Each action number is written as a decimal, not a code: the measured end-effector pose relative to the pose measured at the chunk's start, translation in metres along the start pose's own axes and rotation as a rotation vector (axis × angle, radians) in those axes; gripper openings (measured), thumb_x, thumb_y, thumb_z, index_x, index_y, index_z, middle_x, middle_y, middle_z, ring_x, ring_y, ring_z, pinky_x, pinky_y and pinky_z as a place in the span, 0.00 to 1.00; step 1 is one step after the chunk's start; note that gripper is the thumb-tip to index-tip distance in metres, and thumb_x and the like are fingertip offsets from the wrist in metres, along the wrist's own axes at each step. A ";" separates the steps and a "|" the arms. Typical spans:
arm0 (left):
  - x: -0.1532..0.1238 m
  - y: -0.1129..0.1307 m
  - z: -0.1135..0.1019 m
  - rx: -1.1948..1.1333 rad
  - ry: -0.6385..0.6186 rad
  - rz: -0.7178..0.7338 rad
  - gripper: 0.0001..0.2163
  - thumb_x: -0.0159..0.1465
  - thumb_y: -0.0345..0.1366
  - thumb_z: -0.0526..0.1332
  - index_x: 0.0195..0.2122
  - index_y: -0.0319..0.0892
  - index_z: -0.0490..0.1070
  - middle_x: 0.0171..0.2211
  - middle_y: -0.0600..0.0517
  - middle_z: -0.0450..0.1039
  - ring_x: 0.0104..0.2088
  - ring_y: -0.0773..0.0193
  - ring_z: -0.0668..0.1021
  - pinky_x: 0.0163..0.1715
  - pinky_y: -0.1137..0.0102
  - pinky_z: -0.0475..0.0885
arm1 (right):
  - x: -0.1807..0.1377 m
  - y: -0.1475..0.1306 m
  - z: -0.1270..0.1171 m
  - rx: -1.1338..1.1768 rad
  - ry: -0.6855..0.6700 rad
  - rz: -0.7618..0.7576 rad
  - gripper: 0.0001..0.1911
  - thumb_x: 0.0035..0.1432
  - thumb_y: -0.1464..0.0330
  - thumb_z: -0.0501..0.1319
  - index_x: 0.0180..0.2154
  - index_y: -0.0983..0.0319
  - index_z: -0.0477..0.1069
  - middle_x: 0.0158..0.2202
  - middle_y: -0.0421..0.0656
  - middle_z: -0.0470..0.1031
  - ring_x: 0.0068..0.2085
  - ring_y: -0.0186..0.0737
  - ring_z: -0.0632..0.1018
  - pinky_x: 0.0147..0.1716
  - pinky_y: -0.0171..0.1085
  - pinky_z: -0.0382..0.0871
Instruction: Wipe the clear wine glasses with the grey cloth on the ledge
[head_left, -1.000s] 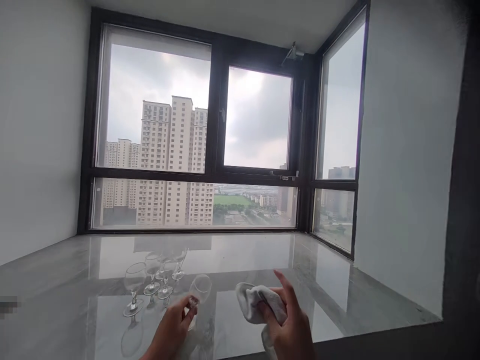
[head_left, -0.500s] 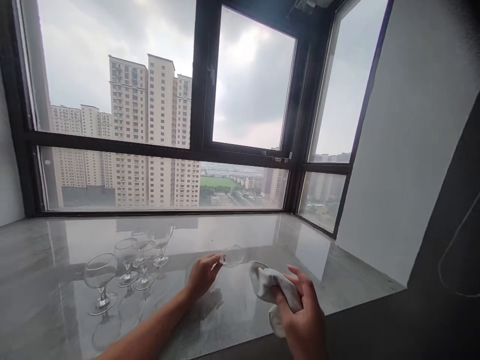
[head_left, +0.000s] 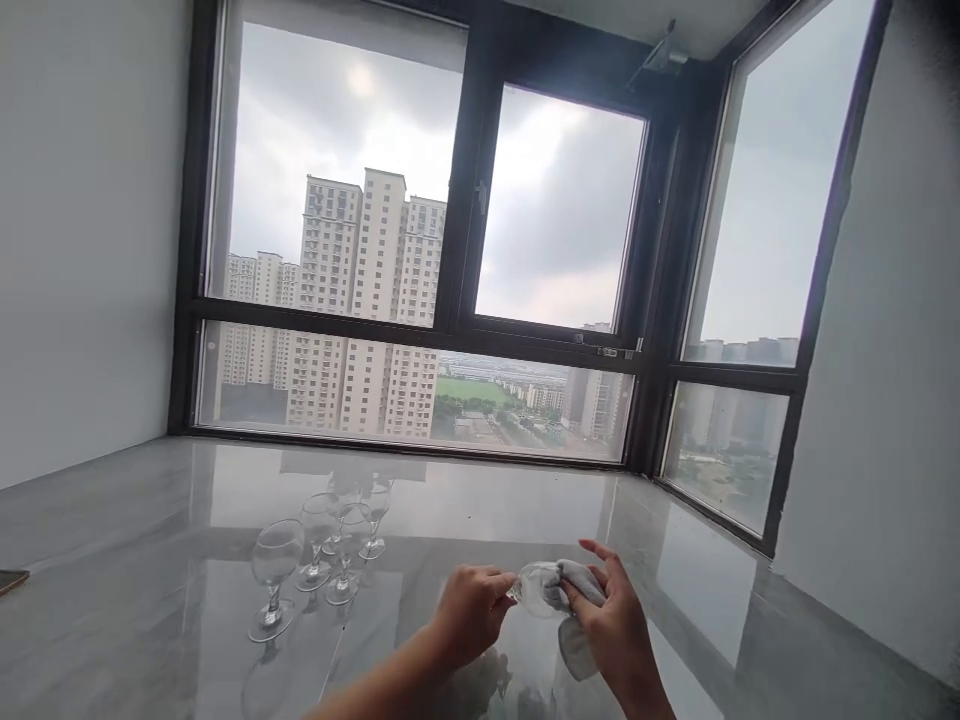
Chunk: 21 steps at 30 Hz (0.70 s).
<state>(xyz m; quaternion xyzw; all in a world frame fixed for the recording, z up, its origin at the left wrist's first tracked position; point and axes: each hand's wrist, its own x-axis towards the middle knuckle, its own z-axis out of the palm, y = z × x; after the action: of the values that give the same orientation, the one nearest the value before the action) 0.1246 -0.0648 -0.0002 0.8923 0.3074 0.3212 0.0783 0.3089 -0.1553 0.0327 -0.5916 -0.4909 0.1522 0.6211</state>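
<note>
My left hand is closed round the stem end of a clear wine glass, which lies sideways in the air above the glossy sill. Its bowl points to the right. My right hand grips a pale grey-white cloth, part of which is inside the mouth of the bowl. A loose end of the cloth hangs below the fingers. The index finger of that hand sticks out, while the thumb presses on the cloth. The foot of the held glass is hidden by my left fingers.
Several stemmed glasses stand upright in a group on the left of the sill, the nearest glass in front. A dark flat object lies at the left edge. Dark-framed windows rise behind.
The cloth, held apart from the glass before, is now in the bowl's mouth. My two hands have come together, and the camera's view has turned left and tilted.
</note>
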 end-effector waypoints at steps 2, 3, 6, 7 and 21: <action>0.000 0.001 0.002 -0.075 -0.001 -0.030 0.06 0.63 0.31 0.61 0.34 0.47 0.79 0.32 0.51 0.81 0.33 0.60 0.80 0.32 0.72 0.62 | 0.009 -0.003 0.004 0.099 -0.021 0.005 0.34 0.47 0.56 0.70 0.54 0.59 0.64 0.30 0.38 0.78 0.32 0.44 0.79 0.34 0.38 0.71; 0.000 0.002 0.003 -0.125 -0.002 -0.047 0.07 0.63 0.31 0.61 0.33 0.47 0.79 0.33 0.51 0.81 0.34 0.60 0.80 0.33 0.72 0.62 | 0.012 -0.004 0.005 0.159 -0.036 0.017 0.36 0.46 0.56 0.71 0.54 0.59 0.65 0.29 0.38 0.78 0.32 0.44 0.79 0.34 0.38 0.72; 0.004 0.002 0.003 -0.296 0.043 -0.107 0.08 0.63 0.32 0.60 0.32 0.46 0.79 0.31 0.52 0.80 0.33 0.61 0.78 0.34 0.72 0.62 | 0.012 -0.007 0.002 0.387 -0.039 0.102 0.41 0.41 0.54 0.74 0.54 0.61 0.64 0.32 0.41 0.80 0.33 0.46 0.80 0.34 0.39 0.73; 0.006 0.000 0.002 -0.357 0.088 -0.145 0.08 0.64 0.34 0.60 0.31 0.45 0.78 0.29 0.52 0.79 0.31 0.62 0.77 0.33 0.72 0.62 | 0.010 -0.007 -0.001 0.446 -0.005 0.138 0.43 0.39 0.53 0.75 0.55 0.60 0.63 0.33 0.42 0.80 0.33 0.47 0.81 0.34 0.40 0.73; -0.001 0.005 -0.002 -1.515 -0.160 -0.442 0.17 0.53 0.47 0.73 0.35 0.40 0.76 0.33 0.52 0.70 0.31 0.70 0.69 0.28 0.76 0.61 | -0.044 0.025 0.037 0.321 0.152 0.186 0.43 0.37 0.46 0.72 0.52 0.61 0.68 0.31 0.44 0.79 0.38 0.54 0.81 0.37 0.43 0.74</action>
<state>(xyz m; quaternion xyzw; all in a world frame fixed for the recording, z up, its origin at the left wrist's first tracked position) 0.1250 -0.0701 0.0027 0.5348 0.1688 0.3549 0.7480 0.2685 -0.1613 -0.0156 -0.5376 -0.3553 0.2403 0.7260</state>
